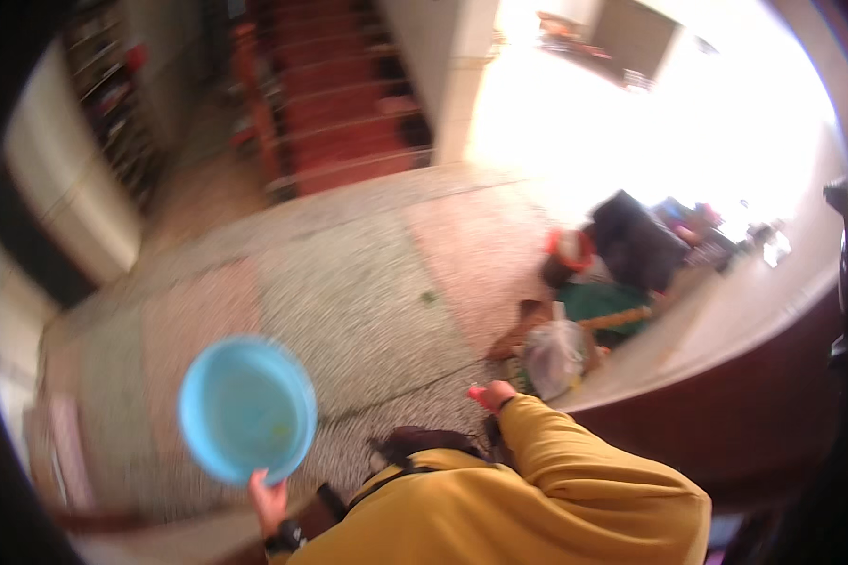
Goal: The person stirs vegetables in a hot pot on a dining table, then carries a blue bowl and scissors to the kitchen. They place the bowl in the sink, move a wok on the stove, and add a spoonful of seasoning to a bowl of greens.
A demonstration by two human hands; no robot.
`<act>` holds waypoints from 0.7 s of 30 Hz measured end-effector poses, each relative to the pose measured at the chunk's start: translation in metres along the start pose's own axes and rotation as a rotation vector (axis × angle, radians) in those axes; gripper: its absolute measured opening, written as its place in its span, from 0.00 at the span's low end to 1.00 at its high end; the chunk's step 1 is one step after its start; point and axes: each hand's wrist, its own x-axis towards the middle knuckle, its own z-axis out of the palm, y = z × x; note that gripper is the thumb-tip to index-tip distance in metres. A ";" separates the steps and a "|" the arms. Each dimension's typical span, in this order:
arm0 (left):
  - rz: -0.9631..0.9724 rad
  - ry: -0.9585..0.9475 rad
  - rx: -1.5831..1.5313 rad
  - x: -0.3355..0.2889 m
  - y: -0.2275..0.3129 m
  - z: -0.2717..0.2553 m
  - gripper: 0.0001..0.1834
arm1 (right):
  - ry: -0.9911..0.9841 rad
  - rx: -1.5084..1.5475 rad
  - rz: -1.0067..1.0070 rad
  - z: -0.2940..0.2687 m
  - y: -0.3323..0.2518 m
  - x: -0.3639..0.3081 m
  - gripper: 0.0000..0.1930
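A round light-blue plastic basin [219,414] hangs at the lower left, its inside facing up. My left hand [268,504] grips its near rim, with the thumb over the edge; a dark watch is on that wrist. Inside the basin is a small yellowish-green bit [280,430]. My right hand [499,394] is closed low in front of me, at the end of a mustard-yellow sleeve. A small red thing [478,395] shows at its fingers, too blurred to name. Beside this hand sits a pale plastic bag [552,360].
Red-covered stairs [339,113] rise ahead, next to a doorway with shelves [113,104]. A dark bucket with an orange-red rim [569,259], a black bag [636,240] and green cloth-like material [605,313] crowd the right wall. The floor [349,301] has large green and pink panels.
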 end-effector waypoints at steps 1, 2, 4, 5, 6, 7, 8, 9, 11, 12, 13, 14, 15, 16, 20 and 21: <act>0.003 0.005 -0.035 0.025 0.001 -0.001 0.15 | 0.036 -0.019 0.089 -0.006 0.000 0.005 0.28; 0.003 0.008 -0.032 0.043 0.005 -0.006 0.18 | 0.048 0.009 0.081 -0.018 0.005 0.009 0.28; -0.017 0.097 -0.015 0.078 0.013 -0.014 0.20 | 0.040 0.075 0.164 -0.043 0.000 0.024 0.27; -0.027 0.122 -0.006 0.098 0.015 -0.011 0.21 | 0.045 0.105 0.149 -0.059 -0.008 0.034 0.27; -0.033 0.141 -0.008 0.116 0.018 -0.005 0.21 | 0.074 0.073 0.173 -0.075 -0.024 0.049 0.27; -0.042 0.163 -0.010 0.132 0.019 0.001 0.21 | 0.130 0.030 0.175 -0.090 -0.034 0.060 0.28; -0.042 0.174 -0.005 0.148 0.025 0.005 0.21 | 0.166 0.007 0.135 -0.102 -0.059 0.077 0.28; -0.041 0.176 0.001 0.166 0.032 0.015 0.21 | 0.162 0.068 0.155 -0.113 -0.091 0.096 0.27; -0.036 0.200 0.022 0.193 0.051 0.044 0.21 | 0.130 0.063 0.062 -0.140 -0.170 0.129 0.23; -0.038 0.200 0.029 0.206 0.062 0.057 0.22 | -0.020 0.011 -0.355 -0.160 -0.210 0.144 0.18; -0.033 0.208 0.029 0.218 0.072 0.068 0.22 | -0.017 -0.013 -0.405 -0.175 -0.264 0.153 0.19; -0.025 0.224 0.026 0.225 0.083 0.074 0.22 | 0.136 -0.022 -0.567 -0.184 -0.316 0.153 0.20; -0.022 0.236 0.027 0.234 0.092 0.077 0.22 | 0.205 -0.052 -0.728 -0.195 -0.365 0.153 0.18; -0.016 0.247 0.021 0.241 0.101 0.077 0.22 | 0.172 -0.003 -0.782 -0.206 -0.413 0.151 0.17; 0.009 0.289 -0.009 0.264 0.138 0.062 0.23 | 0.059 -0.256 -0.883 -0.232 -0.548 0.134 0.17; 0.021 0.300 -0.024 0.269 0.150 0.053 0.23 | 0.047 -0.307 -0.875 -0.229 -0.574 0.131 0.17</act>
